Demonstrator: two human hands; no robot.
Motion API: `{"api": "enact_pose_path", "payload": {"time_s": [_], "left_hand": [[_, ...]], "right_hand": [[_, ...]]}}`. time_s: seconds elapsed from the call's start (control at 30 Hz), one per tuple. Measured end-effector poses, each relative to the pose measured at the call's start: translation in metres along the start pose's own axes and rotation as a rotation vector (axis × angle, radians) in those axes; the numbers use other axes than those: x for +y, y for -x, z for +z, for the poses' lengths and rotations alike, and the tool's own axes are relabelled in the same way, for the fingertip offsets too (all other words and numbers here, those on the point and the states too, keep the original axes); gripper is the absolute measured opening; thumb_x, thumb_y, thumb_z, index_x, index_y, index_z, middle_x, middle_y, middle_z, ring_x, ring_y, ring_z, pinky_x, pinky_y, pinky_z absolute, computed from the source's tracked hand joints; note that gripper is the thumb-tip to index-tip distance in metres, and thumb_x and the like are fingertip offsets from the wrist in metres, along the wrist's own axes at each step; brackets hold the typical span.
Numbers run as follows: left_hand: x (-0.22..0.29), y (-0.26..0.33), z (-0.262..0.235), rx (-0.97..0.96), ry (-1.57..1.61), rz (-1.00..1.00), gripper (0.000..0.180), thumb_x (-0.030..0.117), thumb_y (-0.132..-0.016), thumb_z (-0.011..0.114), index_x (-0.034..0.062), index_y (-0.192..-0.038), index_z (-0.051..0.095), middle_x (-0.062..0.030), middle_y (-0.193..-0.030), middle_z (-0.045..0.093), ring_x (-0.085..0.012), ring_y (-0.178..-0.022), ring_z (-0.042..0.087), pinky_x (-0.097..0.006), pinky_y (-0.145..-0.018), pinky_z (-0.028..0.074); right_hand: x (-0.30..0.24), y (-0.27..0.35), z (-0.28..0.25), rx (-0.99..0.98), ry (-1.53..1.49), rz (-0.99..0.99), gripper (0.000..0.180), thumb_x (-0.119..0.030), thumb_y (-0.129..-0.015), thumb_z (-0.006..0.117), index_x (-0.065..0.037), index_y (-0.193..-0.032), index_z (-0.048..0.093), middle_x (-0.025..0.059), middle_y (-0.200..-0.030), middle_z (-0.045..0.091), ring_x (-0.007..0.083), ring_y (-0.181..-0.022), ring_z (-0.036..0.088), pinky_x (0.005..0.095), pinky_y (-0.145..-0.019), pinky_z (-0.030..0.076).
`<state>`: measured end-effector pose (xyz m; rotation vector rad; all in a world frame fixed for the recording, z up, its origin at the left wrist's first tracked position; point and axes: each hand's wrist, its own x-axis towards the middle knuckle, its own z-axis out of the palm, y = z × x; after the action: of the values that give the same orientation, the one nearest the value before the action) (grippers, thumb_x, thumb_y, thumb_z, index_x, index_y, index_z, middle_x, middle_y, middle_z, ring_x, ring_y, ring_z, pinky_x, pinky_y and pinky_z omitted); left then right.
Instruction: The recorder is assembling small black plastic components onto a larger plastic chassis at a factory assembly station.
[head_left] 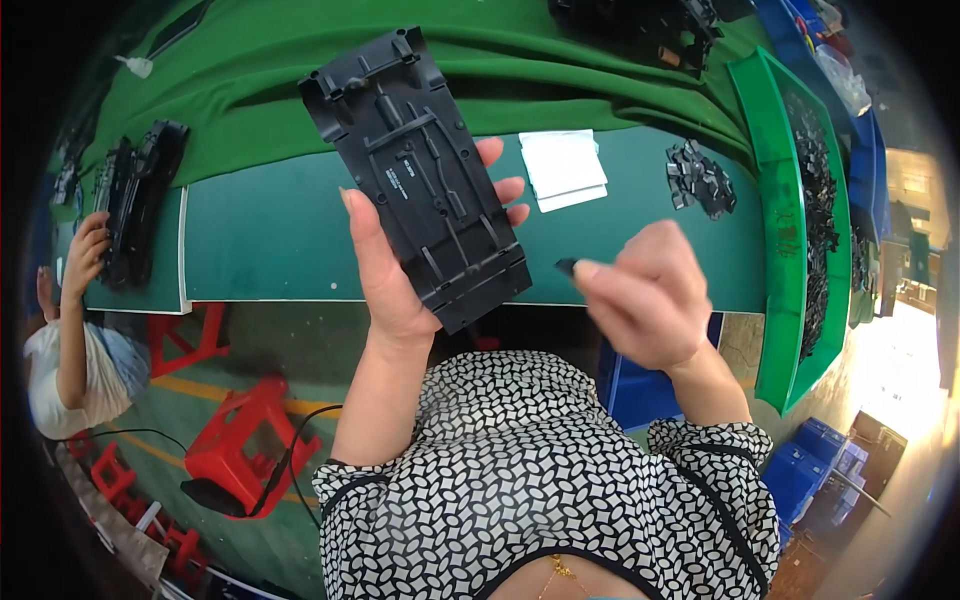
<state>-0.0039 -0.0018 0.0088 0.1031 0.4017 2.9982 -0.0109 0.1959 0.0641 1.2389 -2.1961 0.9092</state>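
Observation:
My left hand [385, 270] grips a long black moulded plastic chassis plate [415, 180] near its lower end. The thumb lies along its left edge and the fingertips show past its right edge. The plate is tilted, its far end leaning left, with raised ribs, pipe shapes and small pale lettering on the side facing me. To the right of the plate, apart from it, my right hand [650, 300] pinches a small black plastic piece [567, 267] between thumb and fingers. That hand is slightly blurred, and most of the piece is hidden by the fingertips.
A green bin [775, 250] of small black parts stands at the right. A pile of small black pieces [700, 180] and a white paper stack [563, 168] lie on the green table [270, 240]. Bunched green cloth [260, 90] covers the back. At left, another person's hand [88, 255] touches black parts.

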Motion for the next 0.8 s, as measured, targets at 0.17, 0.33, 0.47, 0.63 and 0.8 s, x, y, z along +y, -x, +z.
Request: {"api": "enact_pose_path", "payload": {"time_s": [0.17,0.33,0.47,0.63,0.8], "left_hand": [[-0.003,-0.001,-0.001,-0.058,-0.008,0.018,0.084,0.068,-0.083,0.038,0.0058,-0.138,0.027,-0.0197,-0.130,0.044,-0.0316,-0.105,0.056,-0.052,-0.089,0.047],[-0.003,0.001,-0.005,-0.088,-0.035,0.037,0.084,0.068,-0.082,0.041,0.0060,-0.138,0.026,-0.0207,-0.130,0.044,-0.0329,-0.106,0.056,-0.052,-0.090,0.047],[-0.003,0.002,-0.006,-0.094,-0.060,0.035,0.086,0.068,-0.082,0.042,0.0061,-0.138,0.026,-0.0207,-0.130,0.043,-0.0330,-0.106,0.056,-0.051,-0.089,0.047],[-0.003,0.003,-0.006,-0.095,-0.049,0.027,0.088,0.070,-0.081,0.041,0.0061,-0.139,0.025,-0.0209,-0.131,0.043,-0.0331,-0.106,0.056,-0.052,-0.089,0.047],[-0.004,0.004,-0.008,-0.104,-0.053,0.034,0.089,0.071,-0.081,0.039,0.0057,-0.139,0.025,-0.0212,-0.132,0.042,-0.0334,-0.106,0.056,-0.052,-0.089,0.046]], "right_hand": [[-0.003,0.012,0.013,-0.026,0.089,-0.155,0.029,-0.002,-0.055,0.067,0.002,-0.084,0.064,0.0018,-0.072,0.049,0.0159,-0.063,0.049,0.0281,-0.054,0.039],[-0.006,0.010,0.019,-0.059,0.128,-0.195,0.022,-0.004,-0.061,0.067,0.001,-0.082,0.063,0.0013,-0.073,0.050,0.0148,-0.063,0.049,0.0275,-0.056,0.038],[-0.005,0.012,0.023,-0.067,0.130,-0.195,0.020,-0.003,-0.062,0.067,0.001,-0.082,0.063,0.0011,-0.073,0.050,0.0144,-0.063,0.049,0.0273,-0.056,0.038],[-0.004,0.013,0.026,-0.069,0.132,-0.184,0.021,-0.003,-0.062,0.067,0.000,-0.082,0.063,0.0011,-0.072,0.049,0.0144,-0.063,0.049,0.0270,-0.056,0.038],[-0.005,0.011,0.028,-0.094,0.131,-0.177,0.019,-0.004,-0.062,0.067,0.000,-0.080,0.062,0.0009,-0.071,0.049,0.0146,-0.063,0.049,0.0271,-0.056,0.037]]}}
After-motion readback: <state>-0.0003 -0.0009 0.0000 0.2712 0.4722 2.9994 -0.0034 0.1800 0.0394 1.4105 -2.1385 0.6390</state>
